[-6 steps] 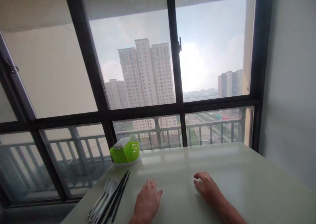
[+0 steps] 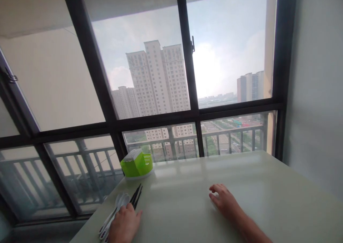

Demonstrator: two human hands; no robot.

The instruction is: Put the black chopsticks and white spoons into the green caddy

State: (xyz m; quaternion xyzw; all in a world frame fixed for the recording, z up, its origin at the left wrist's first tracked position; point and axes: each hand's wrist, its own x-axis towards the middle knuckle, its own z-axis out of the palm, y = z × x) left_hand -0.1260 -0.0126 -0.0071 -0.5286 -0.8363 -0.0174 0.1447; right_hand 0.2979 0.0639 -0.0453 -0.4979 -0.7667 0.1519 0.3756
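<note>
My left hand (image 2: 125, 224) is over the black chopsticks (image 2: 137, 196), back of the hand upward and thumb held apart. It covers their lower part, and whether the fingertips touch them is hidden. Close by on its left lie white spoons (image 2: 123, 199), partly behind the hand, with their bowls toward the window. My right hand (image 2: 221, 197) is at the middle right of the table (image 2: 182, 200), fingers loosely curved and thumb apart, with nothing in it.
A green holder (image 2: 137, 165) with a grey-white top and a basket side stands at the table's far left corner. Beyond the table are dark-framed windows (image 2: 150, 117) and a balcony railing (image 2: 230, 131). A pale wall (image 2: 316, 93) rises on the right.
My left hand has moved left from the bare tabletop to over the chopsticks, its thumb still apart. My right hand has stayed nearly in place. The view has shifted slightly.
</note>
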